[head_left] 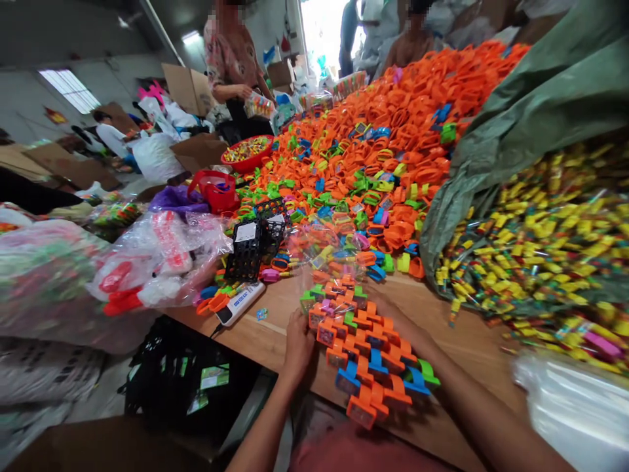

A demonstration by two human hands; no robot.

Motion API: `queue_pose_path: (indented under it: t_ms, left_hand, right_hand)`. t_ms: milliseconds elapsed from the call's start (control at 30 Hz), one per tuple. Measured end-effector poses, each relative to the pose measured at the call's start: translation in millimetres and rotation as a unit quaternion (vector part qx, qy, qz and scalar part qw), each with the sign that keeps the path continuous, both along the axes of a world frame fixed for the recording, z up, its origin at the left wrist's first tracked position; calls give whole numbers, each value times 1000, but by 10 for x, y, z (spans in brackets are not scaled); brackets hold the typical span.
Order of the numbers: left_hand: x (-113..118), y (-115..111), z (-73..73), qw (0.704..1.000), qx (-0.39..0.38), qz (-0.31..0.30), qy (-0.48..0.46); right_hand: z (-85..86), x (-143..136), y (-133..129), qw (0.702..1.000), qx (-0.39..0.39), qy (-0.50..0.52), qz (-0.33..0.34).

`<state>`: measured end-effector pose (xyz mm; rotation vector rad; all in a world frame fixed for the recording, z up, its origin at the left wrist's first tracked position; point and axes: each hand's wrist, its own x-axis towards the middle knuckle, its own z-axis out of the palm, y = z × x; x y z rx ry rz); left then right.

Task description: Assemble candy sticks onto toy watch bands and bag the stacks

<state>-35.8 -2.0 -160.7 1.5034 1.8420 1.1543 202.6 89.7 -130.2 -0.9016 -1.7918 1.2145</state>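
In front of me on the table lies a block of toy watches, packed in staggered rows, mostly orange with some blue and green. A clear plastic bag surrounds its far end and stands puffed out beyond it. My left hand is closed at the block's left edge, its fingers on the bag's side. On the other side, my right hand reaches along the block's far right edge; its fingers are mostly hidden behind the watches.
Loose toy watches form a large heap at the back. A green sack spills small yellow pieces at right, near clear plastic bags. At left are a power strip, black crates and bagged goods. A person stands behind.
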Motion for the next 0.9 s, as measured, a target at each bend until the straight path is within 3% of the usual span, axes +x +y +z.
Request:
queue_pose_path:
  t_ms: [67,167,300,400,567,633,733,900]
  left_hand:
    - [62,-15,4,1000,9,11,-10]
    - [180,-99,36,997,32,23,-60]
    - [283,-194,142,992,51,15,-110]
    - [321,-213,227,989,54,-1,-141]
    - [435,-139,312,966,20,45,-253]
    - [490,-103,345,950,-13,68,-304]
    - [551,-139,399,945,-33,51,-322]
    - [582,-557,393,963,-86,-44,-251]
  right_hand:
    - [-16,-2,-42,998,18,-27,46]
    - [5,-15,-182,999,2,-26,37]
    - [-1,25,-423,992,-99,29,-73]
    - [-55,67,-501,964,-169,85,-185]
    - [-59,89,-452,933,-143,138,-299]
    - [0,116,-446,941,-134,120,-287]
    - [99,223,-537,962,-151,61,-220]
    - [22,573,-986,975,-135,-54,-167]
